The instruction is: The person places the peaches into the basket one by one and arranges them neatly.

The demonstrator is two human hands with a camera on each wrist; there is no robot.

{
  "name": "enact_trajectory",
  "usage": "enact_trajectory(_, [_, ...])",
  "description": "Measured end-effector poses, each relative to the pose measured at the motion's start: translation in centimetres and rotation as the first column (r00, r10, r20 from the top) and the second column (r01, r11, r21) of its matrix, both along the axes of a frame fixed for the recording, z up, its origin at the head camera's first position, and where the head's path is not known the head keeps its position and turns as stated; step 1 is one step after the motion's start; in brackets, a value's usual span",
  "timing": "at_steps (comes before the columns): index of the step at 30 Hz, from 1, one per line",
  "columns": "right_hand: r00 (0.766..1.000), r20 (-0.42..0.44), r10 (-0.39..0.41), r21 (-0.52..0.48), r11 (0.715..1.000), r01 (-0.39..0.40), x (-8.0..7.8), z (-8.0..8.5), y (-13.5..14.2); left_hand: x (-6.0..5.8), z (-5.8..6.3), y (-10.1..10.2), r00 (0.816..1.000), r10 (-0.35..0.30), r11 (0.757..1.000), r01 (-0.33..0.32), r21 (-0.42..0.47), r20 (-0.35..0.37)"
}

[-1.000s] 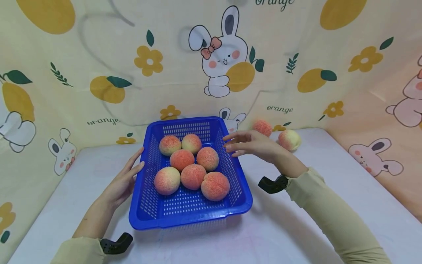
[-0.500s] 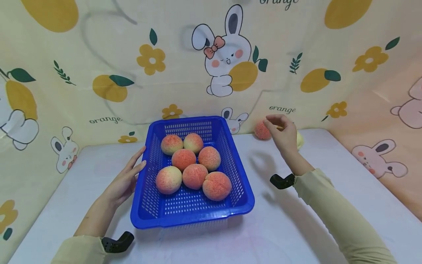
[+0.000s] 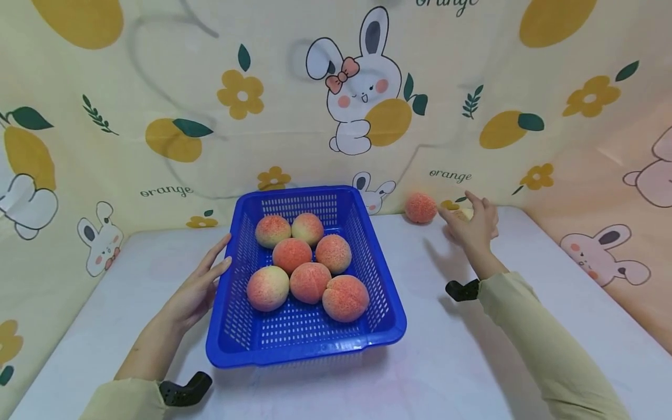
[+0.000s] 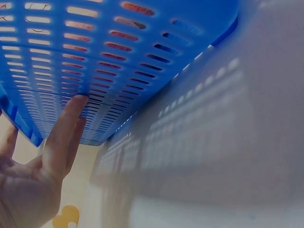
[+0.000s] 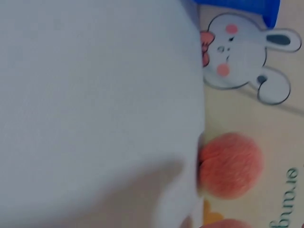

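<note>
A blue plastic basket [image 3: 310, 344] with slotted walls stands on the white table, holding several red-and-yellow peaches [image 3: 343, 298]. My left hand [image 3: 194, 291] touches the basket's left side with its fingers extended. From the left wrist, a straight finger [image 4: 66, 128] meets the slotted outer wall [image 4: 118, 80]. At the back right, my right hand [image 3: 475, 227] is at a pale yellow peach [image 3: 463, 214], thumb and fingers spread around it. That hand partly hides the peach. Left of it lies a redder peach [image 3: 420, 208], also seen in the right wrist view [image 5: 231, 165].
The white table [image 3: 415, 373] reaches back to a cream cloth backdrop [image 3: 294, 128] printed with rabbits, oranges and flowers. Black devices [image 3: 186, 389] are worn on both wrists.
My right hand has moved from beside the basket's right rim, rightward past the redder peach to the yellow one, fingers now spread. The left hand stays at the basket.
</note>
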State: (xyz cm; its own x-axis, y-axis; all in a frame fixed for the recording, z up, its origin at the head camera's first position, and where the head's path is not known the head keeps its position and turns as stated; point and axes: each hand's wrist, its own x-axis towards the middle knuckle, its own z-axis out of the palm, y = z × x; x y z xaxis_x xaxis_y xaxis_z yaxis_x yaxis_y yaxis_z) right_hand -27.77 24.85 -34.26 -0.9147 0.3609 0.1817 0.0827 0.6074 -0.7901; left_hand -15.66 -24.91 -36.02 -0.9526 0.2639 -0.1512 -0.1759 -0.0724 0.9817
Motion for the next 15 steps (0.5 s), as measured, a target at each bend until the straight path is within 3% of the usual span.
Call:
enact_trajectory(7, [0.993, 0.113, -0.023, -0.035, 0.999, 0.027, -0.7, -1.3, 1.1, -0.1, -0.2, -0.1, 1.000, 0.003, 1.000, -0.003, -0.014, -0.007])
enact_trajectory(15, [0.994, 0.106, -0.030, -0.078, 0.996, 0.039, -1.3, -2.3, 1.7, -0.1, 0.0, -0.1, 1.000, 0.004, 1.000, -0.004, -0.016, -0.002])
